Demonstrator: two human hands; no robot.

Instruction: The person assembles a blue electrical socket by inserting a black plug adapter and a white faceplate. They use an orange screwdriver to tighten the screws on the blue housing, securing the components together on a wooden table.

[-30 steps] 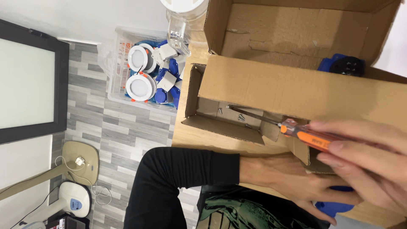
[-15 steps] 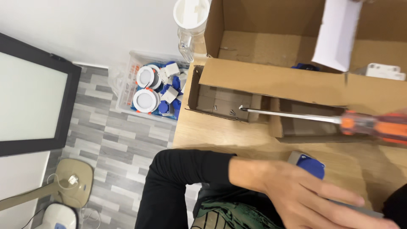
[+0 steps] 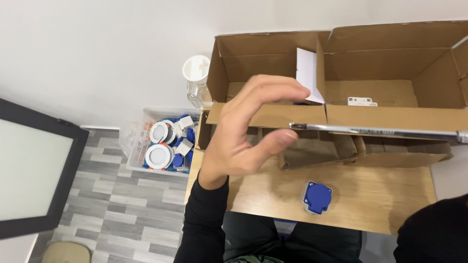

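Note:
My left hand (image 3: 246,131) is raised above the wooden table (image 3: 380,204) with its fingers curved apart, holding nothing. It hovers in front of the open left cardboard box (image 3: 229,63). A long metal screwdriver shaft (image 3: 375,131) reaches in from the right edge, and its tip ends just right of my thumb without touching it. The handle and my right hand are out of frame; only a black sleeve (image 3: 434,229) shows at the bottom right. A blue socket (image 3: 317,197) lies alone on the table below the shaft.
A second open cardboard box (image 3: 390,68) at the right holds a small white part (image 3: 362,101). A white card (image 3: 308,73) stands between the boxes. A glass jar with a white lid (image 3: 196,80) stands by the wall. A clear bin of round white lamps (image 3: 163,146) is on the floor.
My left hand has let go of the blue socket and lifted up, open, towards the boxes. The screwdriver's orange handle has slid out of view to the right.

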